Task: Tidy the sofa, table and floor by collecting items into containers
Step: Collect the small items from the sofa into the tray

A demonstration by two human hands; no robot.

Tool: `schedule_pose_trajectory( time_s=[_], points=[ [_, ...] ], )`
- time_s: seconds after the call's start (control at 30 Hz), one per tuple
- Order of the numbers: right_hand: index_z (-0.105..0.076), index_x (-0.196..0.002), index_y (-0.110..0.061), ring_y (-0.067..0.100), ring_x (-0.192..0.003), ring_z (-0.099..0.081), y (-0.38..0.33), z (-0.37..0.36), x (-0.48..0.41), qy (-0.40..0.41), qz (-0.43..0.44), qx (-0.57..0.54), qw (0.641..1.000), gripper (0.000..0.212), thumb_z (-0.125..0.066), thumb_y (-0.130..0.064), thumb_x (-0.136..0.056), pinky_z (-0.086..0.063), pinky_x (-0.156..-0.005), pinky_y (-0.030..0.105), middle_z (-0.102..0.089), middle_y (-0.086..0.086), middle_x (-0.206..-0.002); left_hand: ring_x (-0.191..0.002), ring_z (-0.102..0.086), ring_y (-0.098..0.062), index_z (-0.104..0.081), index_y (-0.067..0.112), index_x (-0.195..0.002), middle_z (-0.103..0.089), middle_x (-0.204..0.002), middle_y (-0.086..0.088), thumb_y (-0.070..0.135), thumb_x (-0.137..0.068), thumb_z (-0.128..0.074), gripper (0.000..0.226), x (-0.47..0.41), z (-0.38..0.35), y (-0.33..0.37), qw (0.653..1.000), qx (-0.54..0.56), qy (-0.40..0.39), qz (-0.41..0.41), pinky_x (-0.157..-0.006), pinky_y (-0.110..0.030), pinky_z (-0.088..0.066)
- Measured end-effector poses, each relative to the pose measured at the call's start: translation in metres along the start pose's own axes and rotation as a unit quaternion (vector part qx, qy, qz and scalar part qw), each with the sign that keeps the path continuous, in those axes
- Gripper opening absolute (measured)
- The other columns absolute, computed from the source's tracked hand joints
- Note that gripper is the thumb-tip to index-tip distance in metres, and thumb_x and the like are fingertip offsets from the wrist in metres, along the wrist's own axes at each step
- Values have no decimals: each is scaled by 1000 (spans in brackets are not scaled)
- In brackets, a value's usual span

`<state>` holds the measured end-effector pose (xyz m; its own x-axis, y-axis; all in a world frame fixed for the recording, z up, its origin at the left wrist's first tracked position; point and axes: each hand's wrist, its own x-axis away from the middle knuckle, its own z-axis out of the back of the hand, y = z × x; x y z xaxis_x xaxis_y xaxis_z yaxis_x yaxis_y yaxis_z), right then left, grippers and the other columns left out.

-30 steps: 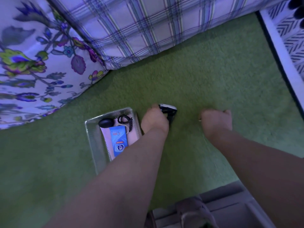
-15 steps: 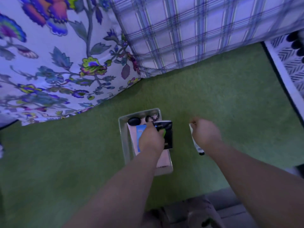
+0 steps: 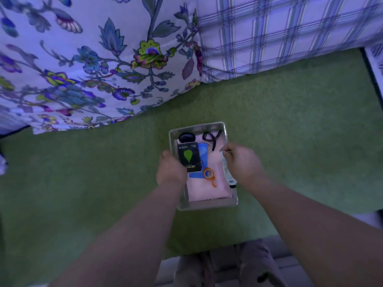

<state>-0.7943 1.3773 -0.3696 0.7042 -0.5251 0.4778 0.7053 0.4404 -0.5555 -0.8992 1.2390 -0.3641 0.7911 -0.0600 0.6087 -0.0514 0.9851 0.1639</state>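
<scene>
Head view: dropping two finds into the tray (image 3: 207, 206), mid-seat on the green sofa (image 3: 290, 141).
My left hand (image 3: 171, 169) grips the black packet (image 3: 189, 157) over the tray's left side, and my right hand (image 3: 242, 162) pinches the white tube (image 3: 226, 168) at its right rim. Next, my fingers should release both inside.

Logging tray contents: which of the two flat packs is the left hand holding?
The black pack with the green leaf, in the left hand; the blue pack lies beneath it.
</scene>
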Motion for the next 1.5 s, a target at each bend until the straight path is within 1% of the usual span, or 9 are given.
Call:
schedule_pose_trajectory(
  time_s=[0.23, 0.37, 0.53, 0.67, 0.8, 0.9, 1.07, 1.3, 1.5],
  points=[
    [-65, -108, -22, 31, -96, -63, -13, -9, 1, -8, -27, 49, 998, 23, -47, -27, -96, -45, -69, 30, -69, 9, -105, -110, -59, -34, -40, 7, -127, -56, -124, -15, 5, -91, -46, 37, 11, -5, -24, 999, -2, -37, -18, -87, -43, -50],
    [-62, -116, -19, 34, -98, -62, -24, -9, -12, 23, -28, 15, 999, 27, -47, -27, -96, -45, -71, 33, -68, 13, -109, -107, -59, -32, -41, 7, -125, -53, -124, -13, 4, -91, -47, 34, 10, -4, -29, 999, -7, -36, -26, -82, -39, -50],
    [-54, -126, -15, 34, -104, -60, -22, -13, -18, 70, -51, 21, 996, 35, -46, -9, -92, -48, -80, 36, -63, 14, -118, -105, -58, -29, -42, 4, -122, -53, -120, -14, 2, -91, -49, 33, 9, -7, -37, 998, -49, -32, -16, -87, -38, -53],
    [-48, -128, -10, 34, -109, -55, -10, -20, -4, 42, -106, 55, 992, 44, -48, 0, -85, -43, -77, 34, -55, 15, -124, -109, -55, -30, -40, 4, -123, -53, -121, -15, 3, -90, -49, 34, 9, -11, -43, 996, -72, -53, -9, -93, -42, -51],
    [-43, -130, -3, 35, -113, -56, -1, -30, 8, -63, -174, 73, 980, 43, -46, 0, -87, -45, -82, 35, -55, 19, -126, -100, -58, -27, -33, 3, -130, -57, -118, -15, 0, -93, -45, 39, 8, -8, -42, 994, -31, -104, 9, -80, -32, -51],
    [-47, -125, 0, 34, -113, -57, 4, -37, 13, -125, -182, 65, 973, 38, -46, 1, -88, -47, -86, 34, -58, 21, -123, -106, -59, -28, -34, 1, -133, -58, -120, -16, 1, -93, -48, 42, 4, -10, -41, 990, 6, -135, 36, -75, -28, -46],
    [-54, -118, -4, 34, -110, -59, 6, -40, 11, -104, -198, 44, 974, 32, -51, -7, -85, -47, -85, 32, -61, 19, -118, -112, -58, -32, -43, 0, -127, -58, -124, -17, 3, -92, -49, 35, -3, -8, -44, 992, 30, -112, 47, -84, -33, -48],
    [-59, -108, -9, 32, -102, -63, -8, -31, 17, -84, -182, 74, 977, 26, -57, -11, -83, -48, -78, 29, -66, 15, -109, -106, -59, -31, -49, 2, -118, -61, -117, -15, 3, -92, -49, 26, 0, 11, -61, 995, 39, -79, 36, -74, -30, -42],
    [-62, -106, -10, 31, -100, -63, -36, -34, 42, -91, -161, 61, 981, 27, -56, -4, -80, -46, -76, 27, -68, 14, -107, -92, -64, -28, -58, 2, -108, -67, -106, -12, 7, -88, -56, 20, 14, 34, -97, 993, 54, -90, 48, -75, -33, -54]
  ],
)
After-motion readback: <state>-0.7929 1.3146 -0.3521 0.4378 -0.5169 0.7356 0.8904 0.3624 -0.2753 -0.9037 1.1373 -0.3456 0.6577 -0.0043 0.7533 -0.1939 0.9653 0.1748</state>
